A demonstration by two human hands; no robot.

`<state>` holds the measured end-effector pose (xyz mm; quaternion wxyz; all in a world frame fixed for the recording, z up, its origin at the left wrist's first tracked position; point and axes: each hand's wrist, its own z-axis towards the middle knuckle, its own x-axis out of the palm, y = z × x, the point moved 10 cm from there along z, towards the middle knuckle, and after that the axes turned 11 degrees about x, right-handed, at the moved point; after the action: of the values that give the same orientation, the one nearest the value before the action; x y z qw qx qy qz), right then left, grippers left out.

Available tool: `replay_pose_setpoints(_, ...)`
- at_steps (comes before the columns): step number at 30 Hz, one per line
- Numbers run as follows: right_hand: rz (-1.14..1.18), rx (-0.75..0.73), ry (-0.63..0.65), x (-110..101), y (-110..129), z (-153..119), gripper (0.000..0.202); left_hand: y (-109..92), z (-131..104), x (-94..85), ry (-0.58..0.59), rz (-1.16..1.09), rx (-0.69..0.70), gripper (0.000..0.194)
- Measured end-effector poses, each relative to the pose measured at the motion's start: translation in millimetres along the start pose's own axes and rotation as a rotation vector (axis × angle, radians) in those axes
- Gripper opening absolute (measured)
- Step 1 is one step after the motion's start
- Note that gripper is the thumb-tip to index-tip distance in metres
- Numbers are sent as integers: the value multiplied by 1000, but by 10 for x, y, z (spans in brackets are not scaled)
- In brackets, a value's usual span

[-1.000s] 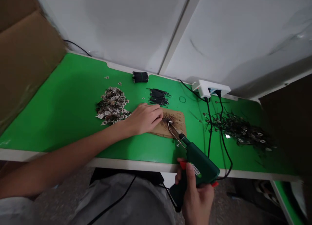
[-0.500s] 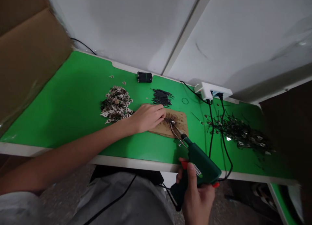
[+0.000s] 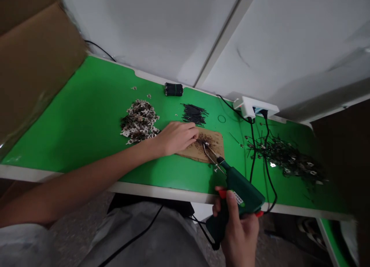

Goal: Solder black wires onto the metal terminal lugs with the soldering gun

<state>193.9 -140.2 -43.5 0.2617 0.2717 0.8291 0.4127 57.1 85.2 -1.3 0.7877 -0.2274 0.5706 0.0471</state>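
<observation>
My right hand [image 3: 239, 224] is wrapped round the handle of a dark green soldering gun [image 3: 244, 195] with a red trigger. Its thin metal tip and curved feed tube reach onto a scorched piece of cardboard [image 3: 215, 139]. My left hand [image 3: 180, 136] rests on the cardboard's left part, fingers pinched on what looks like a short black wire, mostly hidden. A small pale part sits at the tip. Behind the hand lie loose black wires [image 3: 194, 114]. To its left is a heap of small metal parts [image 3: 140, 120].
A banded bundle of black wires [image 3: 174, 90] lies by the wall. At right, a white power strip [image 3: 256, 106] has cords running down past a tangled pile of wires with metal ends [image 3: 291, 159]. A green rubber band [image 3: 221, 119] lies between. A cardboard box [image 3: 40, 66] stands at left.
The whole view has shifted slightly. Both hands keep their grips, and the soldering gun's tip stays at the same spot on the cardboard.
</observation>
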Motion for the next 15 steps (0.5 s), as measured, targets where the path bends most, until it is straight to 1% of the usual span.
replay_pose_setpoints(3, 15, -16, 52, 41, 46, 8, 48, 9, -2, 4, 5, -6, -15, 15)
replay_pose_setpoints(10, -21, -65, 47, 66, 134, -31, 45, 0, -10, -27, -19, -28, -30, 17)
replay_pose_setpoints(15, -29, -18, 12, 26, 75, -13, 49, 23, -12, -15, -11, -45, -48, 15)
